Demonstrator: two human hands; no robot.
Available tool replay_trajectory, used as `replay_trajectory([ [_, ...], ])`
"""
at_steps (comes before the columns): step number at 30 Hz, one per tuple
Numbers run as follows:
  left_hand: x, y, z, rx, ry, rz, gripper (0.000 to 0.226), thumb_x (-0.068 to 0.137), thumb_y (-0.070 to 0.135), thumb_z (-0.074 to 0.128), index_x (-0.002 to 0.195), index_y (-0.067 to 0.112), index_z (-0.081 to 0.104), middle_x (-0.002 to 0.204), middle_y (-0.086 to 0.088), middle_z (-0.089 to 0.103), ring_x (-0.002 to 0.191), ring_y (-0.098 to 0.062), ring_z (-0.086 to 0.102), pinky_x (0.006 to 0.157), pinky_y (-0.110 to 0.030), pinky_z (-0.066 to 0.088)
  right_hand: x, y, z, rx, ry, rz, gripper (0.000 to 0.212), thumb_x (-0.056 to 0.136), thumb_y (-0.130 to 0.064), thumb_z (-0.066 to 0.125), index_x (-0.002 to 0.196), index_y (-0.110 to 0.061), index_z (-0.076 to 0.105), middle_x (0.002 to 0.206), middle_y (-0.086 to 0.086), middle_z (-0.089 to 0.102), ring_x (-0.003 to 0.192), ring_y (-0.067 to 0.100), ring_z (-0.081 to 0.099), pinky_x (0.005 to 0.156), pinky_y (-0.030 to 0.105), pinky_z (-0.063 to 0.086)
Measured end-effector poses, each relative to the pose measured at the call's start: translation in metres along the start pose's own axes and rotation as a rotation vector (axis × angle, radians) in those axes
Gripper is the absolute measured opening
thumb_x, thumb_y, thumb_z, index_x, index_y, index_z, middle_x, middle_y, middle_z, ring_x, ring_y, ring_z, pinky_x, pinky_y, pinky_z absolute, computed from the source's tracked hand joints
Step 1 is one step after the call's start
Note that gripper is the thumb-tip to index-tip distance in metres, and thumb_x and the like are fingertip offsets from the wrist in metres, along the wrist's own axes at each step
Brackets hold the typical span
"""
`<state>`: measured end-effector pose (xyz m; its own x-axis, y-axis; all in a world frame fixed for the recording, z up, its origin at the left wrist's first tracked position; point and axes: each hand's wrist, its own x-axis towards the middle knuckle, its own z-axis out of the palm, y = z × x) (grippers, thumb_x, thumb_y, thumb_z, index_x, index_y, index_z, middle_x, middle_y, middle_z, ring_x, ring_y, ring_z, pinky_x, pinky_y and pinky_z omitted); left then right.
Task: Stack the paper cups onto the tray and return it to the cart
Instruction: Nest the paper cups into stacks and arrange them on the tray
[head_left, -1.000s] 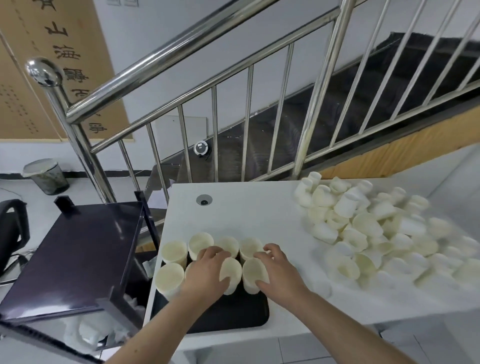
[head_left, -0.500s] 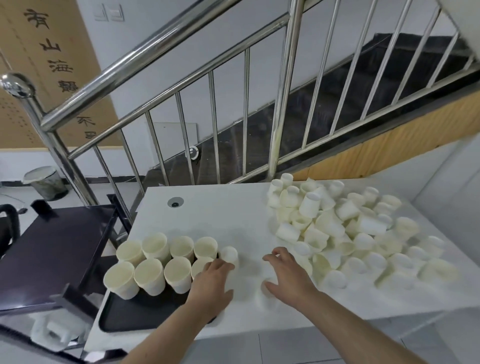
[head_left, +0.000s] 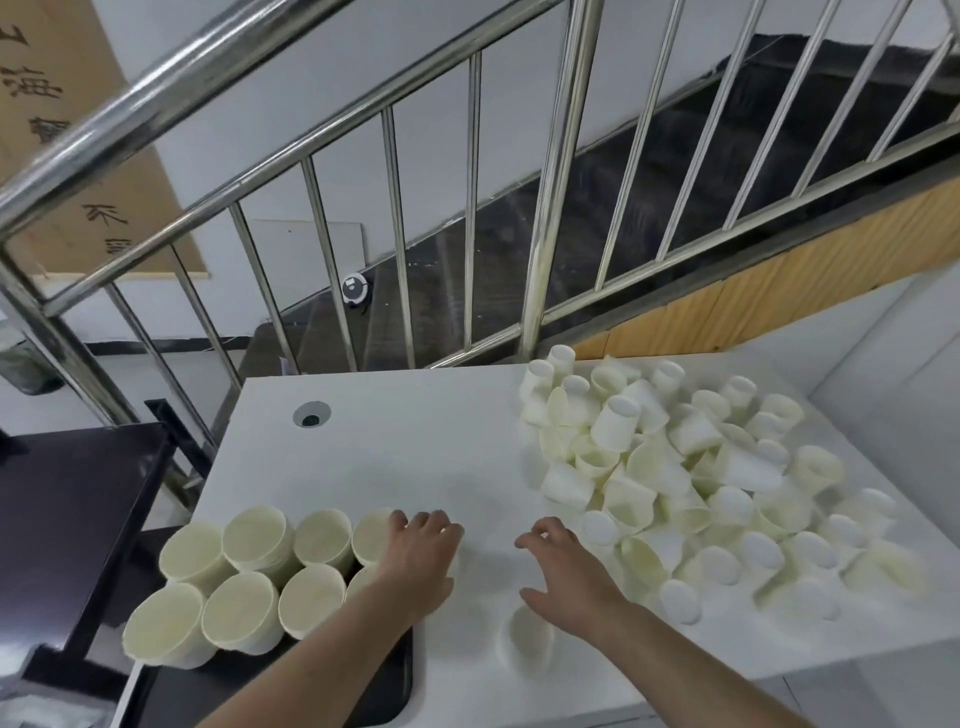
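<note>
Table (head_left: 395, 447) at frame center. Tray (head_left: 384, 691) at lower left, 8 upright cups (head_left: 254, 540) on it in 2 rows. Loose cup pile (head_left: 691, 467) at right. Single cup (head_left: 527, 642) between. Cart (head_left: 62, 499) left of table; railing (head_left: 556, 218) behind.

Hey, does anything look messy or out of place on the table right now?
Yes. The loose paper cups lie in a jumbled heap on the white table, many tipped over. One single cup sits apart beneath the right hand, off the black tray.

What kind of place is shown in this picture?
Probably an indoor work corner beside a staircase, perhaps in an office. A steel railing and dark stairs rise behind a white table, and a calligraphy scroll hangs on the wall.
</note>
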<state>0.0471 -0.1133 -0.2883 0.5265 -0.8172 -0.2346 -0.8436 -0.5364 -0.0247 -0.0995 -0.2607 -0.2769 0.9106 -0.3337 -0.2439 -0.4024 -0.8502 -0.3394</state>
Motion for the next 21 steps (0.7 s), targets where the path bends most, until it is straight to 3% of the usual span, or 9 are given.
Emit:
replay_trajectory([
  [9,0.030,-0.011,0.013,0.100,-0.129,0.063,0.044,0.081,0.009,0.054,0.123,0.016,0.045,0.124,-0.006,0.048,0.118,-0.026,0.045,0.104,-0.040,0.019,0.033,0.003,0.012,0.115,-0.063,0.042,0.046,0.095,-0.032,0.052,0.139,-0.022,0.045,0.139,-0.006,0.043,0.129,0.012,0.042,0.103,0.027,0.039],
  [13,0.032,-0.014,0.013,0.016,-0.143,0.052,0.045,0.082,0.020,0.059,0.124,0.020,0.046,0.122,0.000,0.053,0.114,-0.022,0.051,0.100,-0.037,0.021,0.041,0.005,0.010,0.254,-0.061,0.140,0.043,0.096,-0.029,0.052,0.138,-0.020,0.046,0.132,-0.003,0.051,0.116,0.012,0.052,0.098,0.024,0.041],
  [16,0.029,-0.015,0.010,-0.219,-0.011,0.039,0.057,0.082,0.040,0.061,0.134,0.027,0.041,0.129,0.011,0.051,0.117,-0.014,0.050,0.098,-0.030,0.023,0.046,0.007,0.011,0.389,-0.065,0.250,0.043,0.098,-0.030,0.050,0.138,-0.015,0.047,0.127,0.000,0.056,0.109,0.016,0.058,0.090,0.024,0.043],
  [19,0.024,-0.009,0.007,-0.598,0.131,-0.003,0.064,0.080,0.043,0.069,0.136,0.028,0.044,0.130,0.016,0.050,0.118,-0.008,0.050,0.095,-0.020,0.034,0.047,0.009,0.006,0.702,-0.024,0.356,0.018,0.098,-0.024,0.048,0.093,-0.012,0.061,0.092,0.006,0.063,0.075,0.016,0.066,0.064,0.027,0.046],
  [21,0.023,-0.004,0.008,-0.768,0.155,-0.033,0.065,0.076,0.042,0.075,0.133,0.027,0.047,0.122,0.018,0.051,0.112,-0.005,0.051,0.091,-0.015,0.037,0.048,0.008,0.001,0.916,0.005,0.419,0.024,0.097,-0.016,0.047,0.083,-0.009,0.065,0.086,0.006,0.066,0.063,0.012,0.065,0.056,0.025,0.046],
])
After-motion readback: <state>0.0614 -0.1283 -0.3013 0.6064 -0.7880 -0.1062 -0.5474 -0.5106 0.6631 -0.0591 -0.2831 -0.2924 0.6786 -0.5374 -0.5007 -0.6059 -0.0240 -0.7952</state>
